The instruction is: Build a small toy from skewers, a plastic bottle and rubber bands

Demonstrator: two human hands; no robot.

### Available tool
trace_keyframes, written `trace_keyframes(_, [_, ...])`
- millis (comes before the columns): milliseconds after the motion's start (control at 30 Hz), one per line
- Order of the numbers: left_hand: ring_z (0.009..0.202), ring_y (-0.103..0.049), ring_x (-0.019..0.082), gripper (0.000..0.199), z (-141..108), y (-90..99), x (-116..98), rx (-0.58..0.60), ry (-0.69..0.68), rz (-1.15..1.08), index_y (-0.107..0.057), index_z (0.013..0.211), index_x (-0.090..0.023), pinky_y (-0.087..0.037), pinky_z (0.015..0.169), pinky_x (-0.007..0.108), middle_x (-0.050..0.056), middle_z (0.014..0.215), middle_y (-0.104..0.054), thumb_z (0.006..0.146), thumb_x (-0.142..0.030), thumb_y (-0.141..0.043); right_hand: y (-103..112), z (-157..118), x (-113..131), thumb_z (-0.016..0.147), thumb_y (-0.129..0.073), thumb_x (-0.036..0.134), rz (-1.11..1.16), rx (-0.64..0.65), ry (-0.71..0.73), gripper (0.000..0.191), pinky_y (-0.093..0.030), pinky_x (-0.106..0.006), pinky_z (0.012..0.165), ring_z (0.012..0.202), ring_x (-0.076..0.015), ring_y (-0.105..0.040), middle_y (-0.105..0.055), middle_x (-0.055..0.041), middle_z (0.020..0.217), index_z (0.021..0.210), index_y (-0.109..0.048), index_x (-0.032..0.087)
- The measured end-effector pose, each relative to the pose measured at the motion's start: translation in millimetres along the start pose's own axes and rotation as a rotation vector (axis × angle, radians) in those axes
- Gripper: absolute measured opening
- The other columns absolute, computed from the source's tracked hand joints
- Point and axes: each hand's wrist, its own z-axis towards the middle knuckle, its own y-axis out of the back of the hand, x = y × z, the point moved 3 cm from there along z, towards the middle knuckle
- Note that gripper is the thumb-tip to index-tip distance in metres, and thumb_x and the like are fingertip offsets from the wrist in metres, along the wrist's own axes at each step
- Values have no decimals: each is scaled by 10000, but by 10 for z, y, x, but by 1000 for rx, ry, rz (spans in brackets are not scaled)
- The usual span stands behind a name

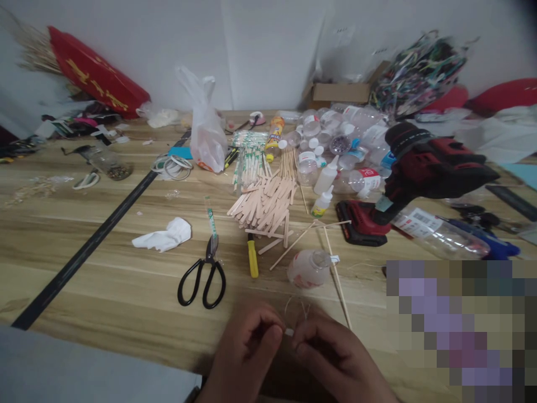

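At the table's front edge my left hand (251,352) and my right hand (331,352) face each other, both closed in a pinch. Between their fingertips shows a small white piece (289,332), too small to name. Thin pale string (302,307) curls up from the right fingers. Just beyond the hands lies a clear plastic bottle (308,270) with a whitish, red-marked side. A thin wooden stick (337,280) runs past it on the right. Black-handled scissors (204,274) and a yellow-handled tool (252,258) rest farther off to the left.
A pile of flat wooden sticks (268,204) fills the middle, with small glue bottles (322,202) beside it. A red-and-black cordless drill (419,179) stands at right. Plastic bottles (364,182) crowd behind. A crumpled tissue (163,235) and a long black strip (90,246) lie left.
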Motion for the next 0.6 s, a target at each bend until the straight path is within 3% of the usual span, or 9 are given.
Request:
trace_keyframes(167, [966,-612,185,156,-21,-49,2,128,-3,55,-677,946,-199,-463,832,253,56,1033,-664,827,-147,-591,-12,40,37,862,-569,258,50,-30,-17,141,-432,-255,595,667,-165,-577,-612,-5,724,749,-650,232])
trace_keyframes(433, [843,-612,168,49,26,-101,-29,105,11,43,-669,851,-181,-459,713,231,50,937,-670,806,-200,-662,8,22,63,851,-600,228,42,-85,35,133,-440,-245,603,666,-160,-589,-625,-3,715,742,-675,242])
trace_keyframes(600, [849,-627,166,50,36,-110,-52,83,-26,15,-649,758,-182,-458,755,245,42,907,-692,777,-137,-635,22,32,91,850,-626,267,71,-78,14,147,-431,-248,586,639,-156,-563,-609,1,690,717,-684,242])
